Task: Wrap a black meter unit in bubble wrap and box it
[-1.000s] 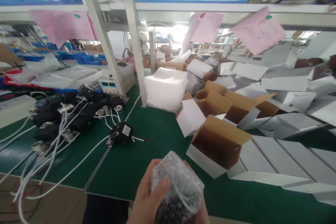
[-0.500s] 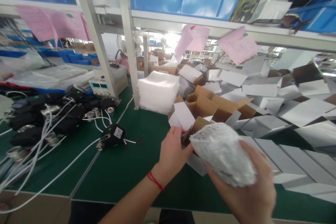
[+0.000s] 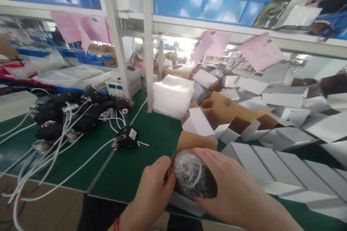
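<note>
My right hand [image 3: 230, 184] is closed around a bubble-wrapped dark part [image 3: 193, 178] and presses it into the open mouth of a small white carton with a brown inside [image 3: 193, 142]. My left hand [image 3: 154, 191] grips the carton's left edge, fingers curled on it. The carton rests at the near edge of the green bench mat [image 3: 141, 166]. A single black part with a white label and a white cable [image 3: 126, 136] lies on the mat just beyond my left hand.
Many open white cartons [image 3: 271, 122] lie in rows and heaps on the right. A stack of bubble bags [image 3: 172, 95] stands by a white post [image 3: 148, 39]. Black cabled parts [image 3: 67, 115] are heaped on the left. Blue bins [image 3: 211, 5] and pink sheets hang overhead.
The wrapped part went from both hands at my chest to my right hand alone. My left hand took a carton from the row and drew it near; the part now enters it.
</note>
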The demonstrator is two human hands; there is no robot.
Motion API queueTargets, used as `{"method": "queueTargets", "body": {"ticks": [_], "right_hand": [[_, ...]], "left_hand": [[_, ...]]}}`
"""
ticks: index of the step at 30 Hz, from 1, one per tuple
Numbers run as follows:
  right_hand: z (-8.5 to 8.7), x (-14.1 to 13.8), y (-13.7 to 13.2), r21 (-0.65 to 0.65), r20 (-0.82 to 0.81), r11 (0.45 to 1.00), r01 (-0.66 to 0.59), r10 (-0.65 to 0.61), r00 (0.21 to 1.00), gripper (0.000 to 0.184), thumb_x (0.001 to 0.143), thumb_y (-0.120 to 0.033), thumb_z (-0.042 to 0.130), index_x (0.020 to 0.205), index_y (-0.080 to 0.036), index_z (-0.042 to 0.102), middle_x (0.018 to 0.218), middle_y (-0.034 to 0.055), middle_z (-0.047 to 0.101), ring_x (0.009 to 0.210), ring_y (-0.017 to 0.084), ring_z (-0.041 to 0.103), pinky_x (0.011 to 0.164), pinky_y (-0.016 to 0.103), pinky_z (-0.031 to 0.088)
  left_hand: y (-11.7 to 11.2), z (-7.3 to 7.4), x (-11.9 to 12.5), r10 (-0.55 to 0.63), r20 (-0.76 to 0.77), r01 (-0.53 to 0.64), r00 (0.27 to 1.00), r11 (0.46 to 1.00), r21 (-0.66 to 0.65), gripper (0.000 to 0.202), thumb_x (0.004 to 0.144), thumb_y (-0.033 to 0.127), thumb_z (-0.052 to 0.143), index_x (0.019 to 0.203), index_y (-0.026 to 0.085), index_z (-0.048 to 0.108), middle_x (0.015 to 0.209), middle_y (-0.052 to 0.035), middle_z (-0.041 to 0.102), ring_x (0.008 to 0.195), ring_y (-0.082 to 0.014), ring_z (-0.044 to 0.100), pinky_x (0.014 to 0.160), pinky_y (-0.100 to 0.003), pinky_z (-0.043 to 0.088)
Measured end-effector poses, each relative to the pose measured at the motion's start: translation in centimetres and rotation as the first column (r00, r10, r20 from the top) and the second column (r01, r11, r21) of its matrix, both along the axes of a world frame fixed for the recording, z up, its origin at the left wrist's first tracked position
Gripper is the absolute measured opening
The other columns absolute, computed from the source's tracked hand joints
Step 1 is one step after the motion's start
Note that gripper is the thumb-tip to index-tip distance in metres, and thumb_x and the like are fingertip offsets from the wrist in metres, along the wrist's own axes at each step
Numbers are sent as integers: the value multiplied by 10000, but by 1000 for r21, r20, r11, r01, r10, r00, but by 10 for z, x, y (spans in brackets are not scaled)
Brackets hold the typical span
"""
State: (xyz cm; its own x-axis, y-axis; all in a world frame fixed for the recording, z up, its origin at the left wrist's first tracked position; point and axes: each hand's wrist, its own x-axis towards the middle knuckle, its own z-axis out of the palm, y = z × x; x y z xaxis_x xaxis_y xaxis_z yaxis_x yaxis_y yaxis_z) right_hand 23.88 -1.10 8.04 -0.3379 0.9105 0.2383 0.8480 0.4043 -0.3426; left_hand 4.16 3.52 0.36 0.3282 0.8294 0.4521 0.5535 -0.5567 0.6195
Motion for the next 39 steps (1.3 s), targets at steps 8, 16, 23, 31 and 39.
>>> {"method": "queueTargets", "body": {"ticks": [8, 16, 23, 31, 39], "right_hand": [[16, -32, 0, -325, 98, 941, -92, 130, 987, 806, 705, -92, 814, 1454, -186, 531, 1292, 101, 574, 1214, 325, 546, 1086, 498, 480], [4, -15, -5, -63, 106, 975, -211, 217, 970, 934, 585, -229, 1053, 1373, -133, 561, 1288, 116, 620, 1167, 327, 596, 1051, 447, 517], [-17, 11, -21, 261, 87, 930, -259, 244, 966, 203, 1009, -340, 766, 1112, -176, 704, 1069, 0, 726, 1015, 166, 693, 1231, 236, 274], [-72, -14, -7, 356, 288, 882, -310, 212, 934, 84, 901, -231, 783, 891, -156, 747, 885, 61, 748, 896, 254, 707, 1194, 391, 420], [-68, 46, -10, 455, -241, 887, -78, 207, 948, 252, 1130, -301, 468, 1100, -241, 711, 996, 49, 734, 866, 185, 742, 797, 237, 631]], "left_hand": [[-26, 23, -48, -42, 101, 21, 994, 979, 203, 213, 809, 53, 500, 935, 218, 543, 957, -42, 642, 880, -168, 670, 751, -249, 556], [-10, 30, -41, -343, -229, 412, 911, 738, 534, 331, 1094, 378, 405, 1225, 178, 635, 1109, -55, 747, 1043, -193, 687, 951, -310, 546], [-14, 31, -29, -222, -382, 400, 897, 774, 491, 254, 1069, 305, 475, 1105, 169, 687, 1088, -1, 762, 985, -181, 686, 881, -320, 514], [-20, 1, -6, -129, -565, 452, 815, 752, 480, 251, 938, 367, 682, 811, 152, 711, 828, -52, 743, 813, -228, 637, 957, -422, 494], [-23, -6, -65, -305, -47, 296, 951, 858, 419, 220, 1057, 260, 548, 1257, 209, 626, 1157, -51, 728, 1159, -189, 657, 1097, -343, 509]]}}
